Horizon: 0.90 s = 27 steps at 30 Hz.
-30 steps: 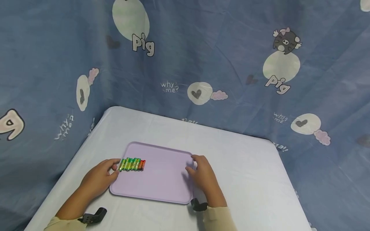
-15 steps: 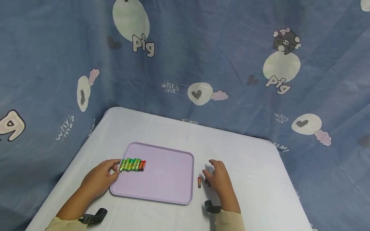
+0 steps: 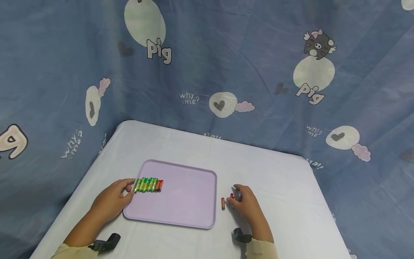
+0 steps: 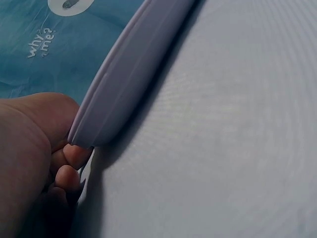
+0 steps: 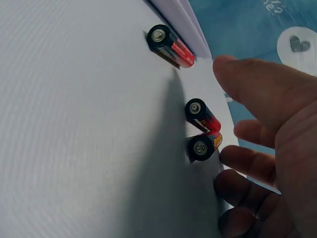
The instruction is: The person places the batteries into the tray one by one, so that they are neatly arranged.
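In the head view a purple tray lies on the table, with a row of green-and-yellow and red batteries side by side at its left. My left hand grips the tray's left edge next to the row. The left wrist view shows its thumb on the rim and fingertips beside the tray wall. Right of the tray, my right hand hovers with thumb and fingers apart around two red-and-black batteries touching each other. Another red-and-black battery lies alone nearer the tray.
A white cloth covers the table. Behind it and at the left hangs a blue printed curtain. Both wrists wear black straps with small devices, the left wrist device close to the tabletop.
My right hand has moved from the tray's right edge out to the loose batteries and lowered around two of them. The left hand and the battery row stay put.
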Each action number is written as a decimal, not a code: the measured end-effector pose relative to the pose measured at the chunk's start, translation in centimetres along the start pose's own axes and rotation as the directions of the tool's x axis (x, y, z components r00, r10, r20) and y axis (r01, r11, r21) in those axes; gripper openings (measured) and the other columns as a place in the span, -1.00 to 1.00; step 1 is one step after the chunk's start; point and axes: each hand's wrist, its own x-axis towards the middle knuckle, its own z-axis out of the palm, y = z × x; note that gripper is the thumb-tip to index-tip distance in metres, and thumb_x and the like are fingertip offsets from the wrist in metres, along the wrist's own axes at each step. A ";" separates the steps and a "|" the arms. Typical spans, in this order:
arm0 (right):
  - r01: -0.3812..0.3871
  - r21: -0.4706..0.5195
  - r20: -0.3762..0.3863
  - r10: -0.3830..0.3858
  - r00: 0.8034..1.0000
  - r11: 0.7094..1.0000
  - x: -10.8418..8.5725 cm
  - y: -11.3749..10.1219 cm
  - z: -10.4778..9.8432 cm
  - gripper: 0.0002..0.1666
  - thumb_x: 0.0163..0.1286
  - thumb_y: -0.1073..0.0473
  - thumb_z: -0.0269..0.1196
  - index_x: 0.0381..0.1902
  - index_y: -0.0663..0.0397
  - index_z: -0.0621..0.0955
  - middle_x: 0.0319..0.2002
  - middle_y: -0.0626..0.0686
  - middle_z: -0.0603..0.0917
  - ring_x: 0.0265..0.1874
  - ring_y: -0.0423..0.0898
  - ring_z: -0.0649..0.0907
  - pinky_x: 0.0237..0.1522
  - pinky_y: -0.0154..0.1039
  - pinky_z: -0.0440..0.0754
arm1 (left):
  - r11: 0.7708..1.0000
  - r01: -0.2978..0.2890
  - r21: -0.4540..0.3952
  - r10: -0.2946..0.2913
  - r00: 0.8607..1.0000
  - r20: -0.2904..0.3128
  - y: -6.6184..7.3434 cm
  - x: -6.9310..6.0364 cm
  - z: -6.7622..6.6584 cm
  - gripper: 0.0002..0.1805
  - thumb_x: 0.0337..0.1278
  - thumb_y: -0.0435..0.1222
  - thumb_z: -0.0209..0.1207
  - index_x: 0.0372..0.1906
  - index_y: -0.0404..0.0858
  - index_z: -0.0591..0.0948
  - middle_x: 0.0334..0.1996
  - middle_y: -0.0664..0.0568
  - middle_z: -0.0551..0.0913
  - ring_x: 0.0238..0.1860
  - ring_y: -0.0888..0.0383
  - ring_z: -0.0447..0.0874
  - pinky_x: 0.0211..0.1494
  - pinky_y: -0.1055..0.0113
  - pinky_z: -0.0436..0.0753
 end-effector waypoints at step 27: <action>0.082 -0.087 0.043 -0.078 0.996 0.993 -0.6 0.3 0.0 -0.48 0.23 0.14 0.56 0.15 0.06 0.71 0.07 0.07 0.69 0.04 -0.04 0.65 0.19 0.07 0.60 | 1.000 0.000 0.002 0.000 1.000 -0.003 0.0 0.1 0.1 -0.45 0.32 -0.19 0.26 0.36 -0.27 0.55 -0.18 0.14 0.57 -0.31 0.19 0.40 -0.30 0.28 0.35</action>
